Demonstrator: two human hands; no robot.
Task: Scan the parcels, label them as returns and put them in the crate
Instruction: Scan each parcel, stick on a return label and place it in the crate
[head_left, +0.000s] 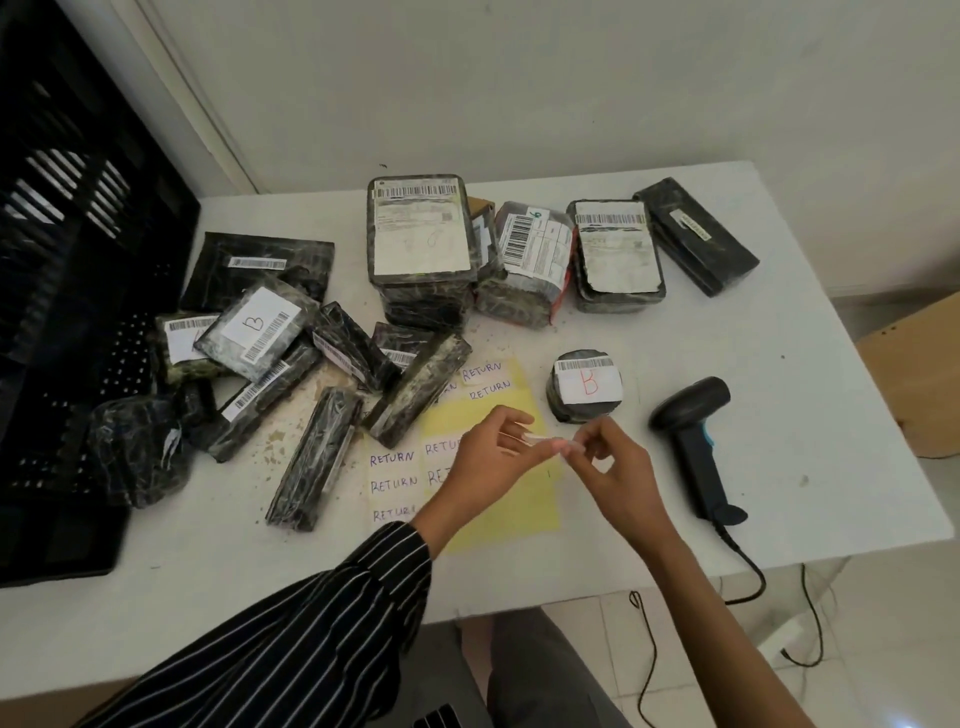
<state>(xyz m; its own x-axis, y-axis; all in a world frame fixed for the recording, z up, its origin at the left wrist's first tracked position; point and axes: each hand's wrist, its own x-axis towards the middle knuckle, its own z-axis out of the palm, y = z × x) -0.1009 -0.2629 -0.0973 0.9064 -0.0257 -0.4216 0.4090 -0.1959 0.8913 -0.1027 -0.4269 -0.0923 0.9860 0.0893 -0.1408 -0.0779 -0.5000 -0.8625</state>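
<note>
Black-wrapped parcels (249, 332) lie uncrated beside the crate (78, 234) at frame left, while left hand (491, 449) and right hand (610, 465) together pinch one return sticker (545, 441).

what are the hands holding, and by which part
A small pale sticker, pinched at its ends by fingers of the left hand and the right hand.

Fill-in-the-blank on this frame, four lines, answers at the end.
1. The left hand and right hand pinch a small label over a sheet whose colour is ___.
2. The sheet's stickers read ___.
3. The round parcel bears a red letter ___.
4. The scanner lies on the table, to that parcel's ___.
Answers: yellow; RETURN; B; right.
</note>
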